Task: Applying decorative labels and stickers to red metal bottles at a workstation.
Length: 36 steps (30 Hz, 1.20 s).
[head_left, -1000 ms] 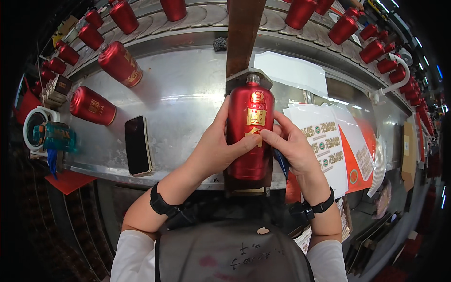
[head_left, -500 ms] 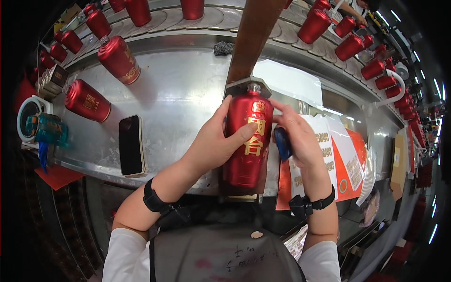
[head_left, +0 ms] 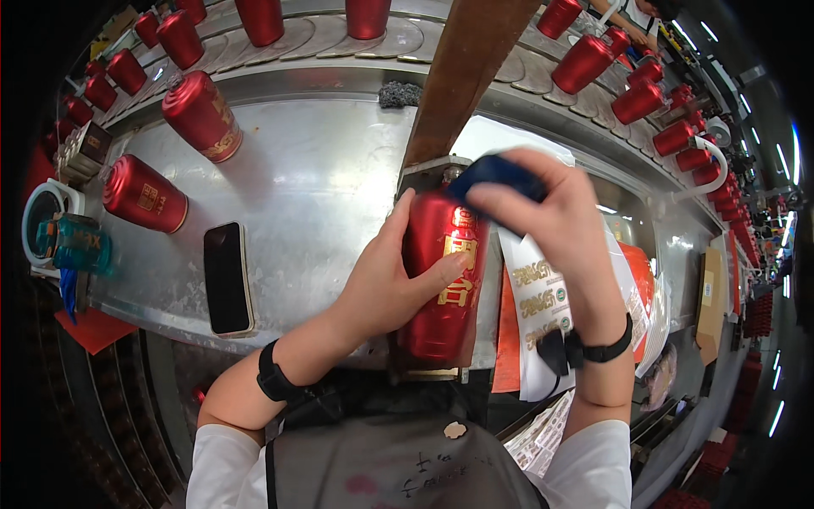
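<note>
A red bottle (head_left: 441, 280) with gold markings lies lengthwise in front of me on the steel table (head_left: 322, 195). My left hand (head_left: 392, 276) wraps around its left side and holds it. My right hand (head_left: 555, 216) is shut on a dark blue cloth (head_left: 496, 174) and presses it on the bottle's upper end near the neck. Both wrists wear black bands.
A black phone (head_left: 226, 277) lies left of the bottle. Two red bottles (head_left: 144, 193) (head_left: 202, 114) rest on the table's left part. Several more red bottles (head_left: 632, 72) stand on the conveyor behind. A brown post (head_left: 462, 76) rises at centre. Label sheets (head_left: 543, 305) lie at right.
My right hand has lifted from the bottle's right side to its top end, bringing the blue cloth onto the neck. My left hand keeps its hold on the bottle.
</note>
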{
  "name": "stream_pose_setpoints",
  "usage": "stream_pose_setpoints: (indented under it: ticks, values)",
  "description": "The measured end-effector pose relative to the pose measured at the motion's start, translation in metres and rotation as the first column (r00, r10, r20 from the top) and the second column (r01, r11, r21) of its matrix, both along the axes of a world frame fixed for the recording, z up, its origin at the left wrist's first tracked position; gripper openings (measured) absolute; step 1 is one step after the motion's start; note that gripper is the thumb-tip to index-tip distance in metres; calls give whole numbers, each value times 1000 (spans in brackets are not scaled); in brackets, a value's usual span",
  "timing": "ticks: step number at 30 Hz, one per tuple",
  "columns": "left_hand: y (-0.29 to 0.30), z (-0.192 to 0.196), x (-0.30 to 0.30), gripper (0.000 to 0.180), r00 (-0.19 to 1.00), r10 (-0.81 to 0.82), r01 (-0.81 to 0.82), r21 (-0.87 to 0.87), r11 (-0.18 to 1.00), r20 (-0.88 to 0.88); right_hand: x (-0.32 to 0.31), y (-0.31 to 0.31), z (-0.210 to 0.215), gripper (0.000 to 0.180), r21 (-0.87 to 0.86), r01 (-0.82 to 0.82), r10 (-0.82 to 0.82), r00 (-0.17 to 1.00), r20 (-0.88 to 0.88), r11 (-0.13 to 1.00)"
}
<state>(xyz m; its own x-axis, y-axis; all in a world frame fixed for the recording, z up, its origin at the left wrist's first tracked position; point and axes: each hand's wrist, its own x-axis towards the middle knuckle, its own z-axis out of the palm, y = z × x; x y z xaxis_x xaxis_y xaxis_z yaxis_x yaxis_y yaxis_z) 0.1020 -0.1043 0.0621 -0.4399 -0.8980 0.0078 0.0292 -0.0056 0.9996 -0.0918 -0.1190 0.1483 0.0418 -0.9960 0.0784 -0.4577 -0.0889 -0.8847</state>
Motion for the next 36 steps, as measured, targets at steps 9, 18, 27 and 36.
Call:
stream_pose_setpoints:
  ticks: [9,18,27,36]
  values:
    - [-1,4,1,92,999,15,-14,-45,999,32,-2,4,-5,21,13,-25,24,996,82,1000]
    - [15,-11,30,144,959,-223,273,-363,891,174,23,95,-27,33,-440,-391,165,869,-467,809]
    - [25,-5,39,144,912,-173,325,-399,857,371,17,82,-39,20,-618,-299,-26,887,-461,727]
    - [20,-5,41,148,914,-250,340,-269,901,318,-3,65,-39,25,-152,273,-262,961,93,950]
